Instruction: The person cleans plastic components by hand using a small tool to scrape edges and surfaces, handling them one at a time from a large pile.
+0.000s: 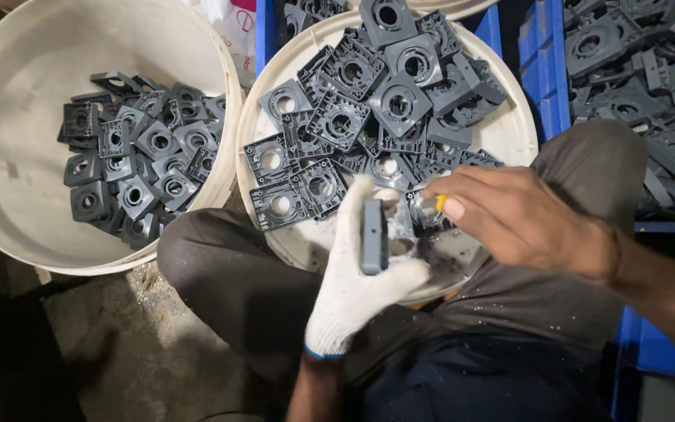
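Observation:
My left hand (357,270), in a white knit glove, grips a grey square plastic part (373,236) held on edge over my lap. My bare right hand (509,215) is closed on a small yellow-handled tool (437,205), whose tip meets the part. Just beyond both hands stands a white bucket (509,129) heaped with several grey square plastic parts with round holes (369,101).
A second white bucket (25,156) on the left holds a lower pile of the same grey parts (138,164). A blue crate (544,55) at the right is full of more parts (650,86). My knees flank the middle bucket. Bare dusty floor (150,344) lies lower left.

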